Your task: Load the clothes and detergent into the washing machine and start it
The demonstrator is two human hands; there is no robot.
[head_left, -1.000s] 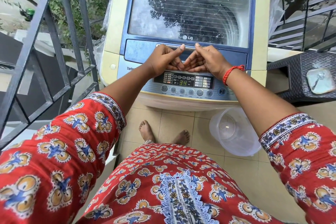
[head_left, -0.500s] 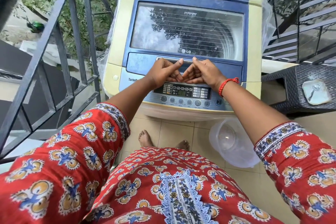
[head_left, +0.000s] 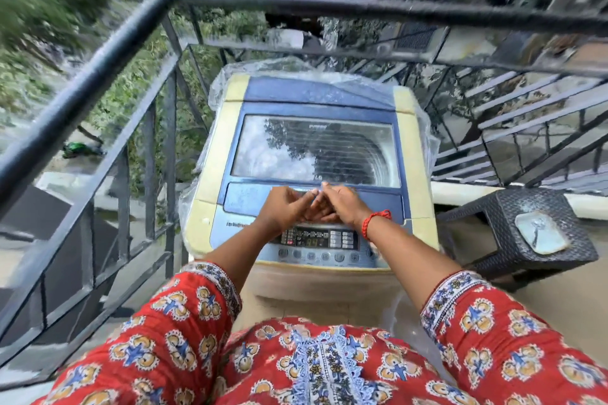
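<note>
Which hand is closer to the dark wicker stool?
The right hand. It sits on the side toward the wicker stool; the left hand is beside it, farther away.

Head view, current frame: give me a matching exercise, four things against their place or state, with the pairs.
Things:
1. washing machine lid
2. red thread bracelet
3. dark wicker stool
4. control panel

Places or states:
A. right of the machine
B. shut, sky reflected in it
C. nearer the person than both hands
D. on the right wrist

Pairs: 1-B, 2-D, 3-A, 4-C
</note>
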